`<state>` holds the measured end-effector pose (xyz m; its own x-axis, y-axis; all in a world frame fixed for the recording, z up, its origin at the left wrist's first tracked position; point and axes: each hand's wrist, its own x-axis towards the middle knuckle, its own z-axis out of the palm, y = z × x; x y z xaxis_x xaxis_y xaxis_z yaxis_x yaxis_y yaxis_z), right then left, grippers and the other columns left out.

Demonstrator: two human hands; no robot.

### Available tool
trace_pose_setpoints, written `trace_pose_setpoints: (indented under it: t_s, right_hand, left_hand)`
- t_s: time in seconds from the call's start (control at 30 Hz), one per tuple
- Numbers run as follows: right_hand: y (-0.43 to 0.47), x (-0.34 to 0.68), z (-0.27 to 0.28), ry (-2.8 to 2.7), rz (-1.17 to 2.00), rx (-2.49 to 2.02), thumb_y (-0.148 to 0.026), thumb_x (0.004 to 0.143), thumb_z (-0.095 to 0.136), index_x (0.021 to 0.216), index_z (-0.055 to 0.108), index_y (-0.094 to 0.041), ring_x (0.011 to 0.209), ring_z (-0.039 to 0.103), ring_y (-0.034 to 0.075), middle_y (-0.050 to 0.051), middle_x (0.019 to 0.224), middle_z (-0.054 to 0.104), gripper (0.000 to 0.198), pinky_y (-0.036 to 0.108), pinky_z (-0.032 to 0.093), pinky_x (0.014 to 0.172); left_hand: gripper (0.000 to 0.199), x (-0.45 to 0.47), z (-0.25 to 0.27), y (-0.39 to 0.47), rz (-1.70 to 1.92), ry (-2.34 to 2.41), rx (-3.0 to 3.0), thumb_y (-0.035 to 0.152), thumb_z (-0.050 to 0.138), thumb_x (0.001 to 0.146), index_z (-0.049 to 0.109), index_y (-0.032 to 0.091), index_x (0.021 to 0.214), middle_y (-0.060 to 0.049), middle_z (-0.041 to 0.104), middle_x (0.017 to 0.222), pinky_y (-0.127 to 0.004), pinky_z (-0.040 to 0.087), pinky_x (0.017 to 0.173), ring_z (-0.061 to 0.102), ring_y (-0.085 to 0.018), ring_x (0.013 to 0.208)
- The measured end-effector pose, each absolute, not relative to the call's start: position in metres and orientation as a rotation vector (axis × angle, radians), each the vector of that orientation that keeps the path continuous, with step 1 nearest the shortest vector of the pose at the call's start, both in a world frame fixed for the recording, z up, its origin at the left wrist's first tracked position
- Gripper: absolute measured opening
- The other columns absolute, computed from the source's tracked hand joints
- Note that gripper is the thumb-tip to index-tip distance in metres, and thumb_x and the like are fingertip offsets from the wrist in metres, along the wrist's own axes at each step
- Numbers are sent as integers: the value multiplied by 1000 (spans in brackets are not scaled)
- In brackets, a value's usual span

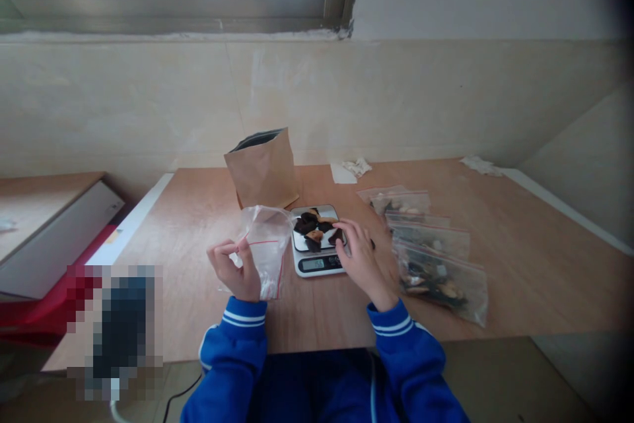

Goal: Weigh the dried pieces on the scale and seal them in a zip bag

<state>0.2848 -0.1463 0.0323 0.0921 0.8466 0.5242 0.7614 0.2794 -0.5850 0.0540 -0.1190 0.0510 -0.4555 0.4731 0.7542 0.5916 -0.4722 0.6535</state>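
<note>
Grip of the person's left hand point(242, 274) is pinched, thumb against fingers, on the edge of a clear, thin plastic bag with red seal lines point(265, 228). That bag hangs slack beside the hand, its lower part spreading over the table point(168, 264); whether a second clear bag lies beneath it, one cannot tell. The right hand point(360, 259) reaches over a white digital scale with a grey display panel point(302, 264), its fingertips at the right side of a small heap of dark brown and tan, irregular dried pieces point(313, 226). Those fingers are bent and touch or nearly touch the nearest dark piece; whether that grip has closed on it cannot be told. The heap sits on the scale's tray, and the display's figures are too small to read surely.

Behind the plastic bag stands an upright brown paper pouch with a dark lining point(262, 169), its mouth gaping. To the right of the scale lie several flat, transparent zip bags with red seal lines point(440, 278), overlapping in a row, with dark and pale pieces inside. Near the wall, a white crumpled tissue point(357, 167) rests beside a flat white sheet point(343, 174). Both wrists emerge from bright blue sleeves with white stripes point(232, 344).
</note>
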Motion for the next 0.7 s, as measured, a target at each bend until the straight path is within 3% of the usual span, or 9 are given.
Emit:
trace_pose_setpoints:
  t_s: [0.1,0.27,0.53,0.7]
  right_hand:
    - [-142,293,22,-1783,115,-1528,-19,89,47,115,58,-18,115,50,27,13,123,59,28,45,40,98]
    - [-138,298,20,-1803,100,-1596,-28,89,55,104,64,-20,103,55,27,10,106,64,19,44,43,90]
    - [-129,284,61,-1448,231,-1363,-42,88,60,99,65,-20,88,61,20,7,96,63,25,34,50,79]
    - [-117,237,107,-1567,444,-1153,-41,88,62,100,66,-22,89,61,17,5,98,62,24,29,51,76]
  left_hand:
    - [21,66,47,-107,-2173,-1599,-1538,33,47,92,40,21,77,-5,53,92,-38,44,85,55,-19,93]
    - [14,80,36,-100,-2347,-1658,-1755,33,38,96,35,23,87,-14,59,118,-43,46,94,58,-22,113]
    - [13,77,16,-98,-2536,-1466,-1782,32,41,95,36,22,88,-17,64,121,-51,45,97,61,-25,116]
    - [12,77,10,-97,-2565,-1339,-1876,30,46,93,39,20,91,-19,63,123,-54,44,98,59,-28,120]
